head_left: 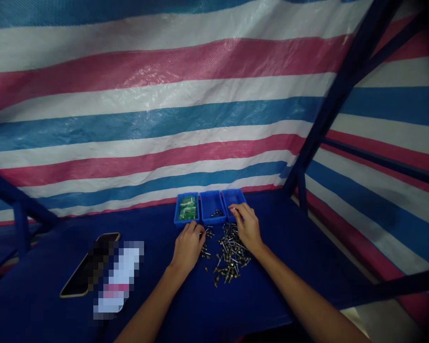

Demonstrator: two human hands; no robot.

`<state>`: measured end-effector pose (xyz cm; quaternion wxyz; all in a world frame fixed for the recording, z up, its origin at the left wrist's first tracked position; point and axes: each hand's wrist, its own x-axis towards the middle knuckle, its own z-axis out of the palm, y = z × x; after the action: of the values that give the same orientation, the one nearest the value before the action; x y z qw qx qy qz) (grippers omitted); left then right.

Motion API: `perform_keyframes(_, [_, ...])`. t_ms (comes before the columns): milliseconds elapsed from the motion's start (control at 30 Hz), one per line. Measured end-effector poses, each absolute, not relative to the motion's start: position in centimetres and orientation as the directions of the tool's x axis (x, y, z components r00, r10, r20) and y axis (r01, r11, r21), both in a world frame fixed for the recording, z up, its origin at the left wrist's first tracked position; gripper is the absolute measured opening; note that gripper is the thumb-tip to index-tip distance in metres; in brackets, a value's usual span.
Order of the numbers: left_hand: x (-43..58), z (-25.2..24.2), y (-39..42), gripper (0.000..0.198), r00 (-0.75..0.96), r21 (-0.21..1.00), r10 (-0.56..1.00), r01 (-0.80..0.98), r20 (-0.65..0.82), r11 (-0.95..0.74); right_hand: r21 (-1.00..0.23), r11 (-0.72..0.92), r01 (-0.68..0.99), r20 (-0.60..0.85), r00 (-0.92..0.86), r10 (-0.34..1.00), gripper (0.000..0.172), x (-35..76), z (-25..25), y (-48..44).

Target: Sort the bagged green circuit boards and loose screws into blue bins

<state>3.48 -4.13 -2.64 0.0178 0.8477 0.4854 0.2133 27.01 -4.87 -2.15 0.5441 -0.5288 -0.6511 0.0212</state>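
Three blue plastic bins stand in a row at the far edge of the blue table (57,247). The left bin (186,208) holds green circuit boards, the middle bin (212,207) holds a few dark metal parts, and the right bin (234,197) is mostly hidden by my hand. A loose pile of small metal screws (227,257) lies in front of them. My left hand (188,247) rests beside the pile, and a small metal screw (203,233) shows at its fingertips. My right hand (248,226) reaches over the right bin's near rim with its fingers pinched.
A smartphone (89,264) lies face up at the table's left, partly covered by a pixelated, blurred white and pink object (119,276). Striped blue, white and pink tarpaulin (164,114) hangs behind and to the right, on dark blue frame bars (343,95).
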Motion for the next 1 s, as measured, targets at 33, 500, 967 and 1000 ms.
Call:
perform_keyframes(33, [3.5, -2.6, -4.1, 0.014, 0.447, 0.232, 0.826, 0.812, 0.343, -0.536, -0.592, 0.415, 0.691, 0.687, 0.164, 0.708, 0.028, 27.1, -2.2, -4.8])
perform_keyframes(500, [3.6, -2.5, -4.1, 0.011, 0.467, 0.256, 0.808, 0.783, 0.359, -0.566, -0.635, 0.194, 0.747, 0.62, 0.344, 0.705, 0.034, 28.1, -3.0, -4.0])
perform_keyframes(967, [3.5, -3.1, -3.8, 0.012, 0.488, 0.272, 0.788, 0.754, 0.377, -0.597, -0.602, 0.101, 0.792, 0.556, 0.325, 0.765, 0.034, 28.2, -3.4, -3.9])
perform_keyframes(1000, [3.5, -3.2, -3.8, 0.012, 0.487, 0.274, 0.784, 0.751, 0.384, -0.6, -0.595, 0.094, 0.798, 0.553, 0.322, 0.769, 0.034, 28.1, -3.5, -3.9])
